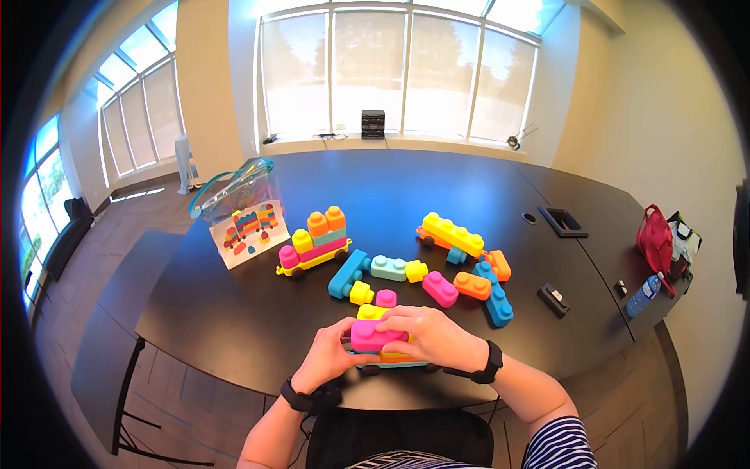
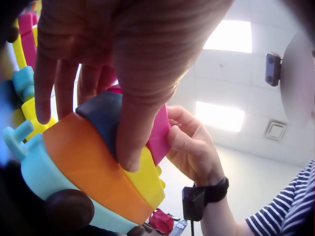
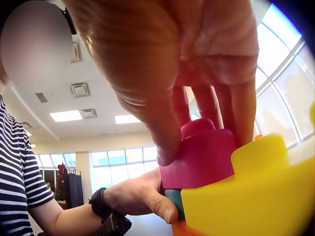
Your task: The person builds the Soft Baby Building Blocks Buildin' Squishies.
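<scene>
In front of me stands a wheeled toy wagon with a light turquoise base, an orange block on it, and a blue block beside a yellow block above that. A pink block sits on top, over the yellow and blue ones. My right hand grips this pink block from above, thumb on one side and fingers on the other. With thumb and fingers on opposite sides, my left hand holds the stack at the blue block. Its thumb reaches over to the yellow block.
Ahead stands a loaded toy wagon beside a picture card and a clear bag. Loose blocks, among them a teal one and an orange one, lie beyond my hands. A water bottle and red bag are right.
</scene>
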### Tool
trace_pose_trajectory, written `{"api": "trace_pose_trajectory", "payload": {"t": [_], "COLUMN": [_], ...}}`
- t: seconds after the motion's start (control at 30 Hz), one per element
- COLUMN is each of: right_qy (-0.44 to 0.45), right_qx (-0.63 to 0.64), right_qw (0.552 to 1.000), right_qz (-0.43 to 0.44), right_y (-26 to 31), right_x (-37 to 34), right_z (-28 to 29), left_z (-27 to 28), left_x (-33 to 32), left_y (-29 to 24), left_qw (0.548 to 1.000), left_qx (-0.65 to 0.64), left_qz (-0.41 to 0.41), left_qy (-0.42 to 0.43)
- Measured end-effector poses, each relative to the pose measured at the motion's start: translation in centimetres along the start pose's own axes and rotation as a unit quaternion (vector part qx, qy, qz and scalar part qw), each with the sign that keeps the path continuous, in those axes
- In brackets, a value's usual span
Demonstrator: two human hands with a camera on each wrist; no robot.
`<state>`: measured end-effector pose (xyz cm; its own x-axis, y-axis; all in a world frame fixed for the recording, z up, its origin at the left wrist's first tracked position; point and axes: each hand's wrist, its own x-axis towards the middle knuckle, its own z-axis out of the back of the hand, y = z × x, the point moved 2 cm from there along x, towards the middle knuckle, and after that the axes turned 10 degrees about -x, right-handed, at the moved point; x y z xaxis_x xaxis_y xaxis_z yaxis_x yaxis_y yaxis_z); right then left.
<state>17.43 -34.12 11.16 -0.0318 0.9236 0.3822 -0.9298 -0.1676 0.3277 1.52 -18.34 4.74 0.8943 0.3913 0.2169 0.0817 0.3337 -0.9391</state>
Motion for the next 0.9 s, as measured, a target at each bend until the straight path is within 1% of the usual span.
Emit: {"api": "trace_pose_trajectory", "payload": {"t": [0.07,0.23,0.27,0.3,0.37,0.47,0.57,0.6,0.7,0.9], "right_qy": [0.013,0.108,0.071,0.080,0.008,0.057,0.088,0.099,0.114,0.074], "right_qx": [0.005,0.084,0.089,0.060,0.048,-0.076,-0.180,-0.225,-0.266,-0.330], "right_qw": [1.000,0.990,0.993,0.994,0.993,0.991,0.965,0.947,0.924,0.910], "right_qz": [-0.005,0.043,-0.003,-0.048,-0.105,-0.089,-0.172,-0.207,-0.248,-0.240], "right_y": [0.0,-3.0,-3.4,-4.0,-7.3,-11.9,-14.2,-15.1,-16.3,-16.9], "right_x": [0.0,0.9,1.2,1.7,1.6,1.4,0.3,0.1,-0.5,-1.0], "right_z": [0.2,1.9,2.9,4.4,4.7,4.2,2.5,1.8,0.3,-2.3], "left_z": [0.1,0.5,0.8,1.2,2.4,4.2,5.1,5.1,5.0,4.5], "left_x": [0.0,0.0,0.0,0.0,-0.2,-0.4,-0.6,-0.5,-0.5,-0.4], "left_y": [0.0,-0.5,-0.5,-0.5,-0.4,-0.4,-0.8,-0.7,-0.6,-0.7], "left_qw": [1.000,1.000,1.000,1.000,0.999,0.998,0.998,0.998,0.999,0.998], "left_qx": [0.003,0.019,0.022,0.025,0.033,0.055,0.059,0.054,0.042,0.052], "left_qz": [0.000,-0.008,-0.006,-0.004,-0.001,-0.002,0.005,0.004,0.004,0.004], "left_qy": [0.003,0.006,0.008,0.008,0.011,0.019,0.023,0.023,0.024,0.022]}}
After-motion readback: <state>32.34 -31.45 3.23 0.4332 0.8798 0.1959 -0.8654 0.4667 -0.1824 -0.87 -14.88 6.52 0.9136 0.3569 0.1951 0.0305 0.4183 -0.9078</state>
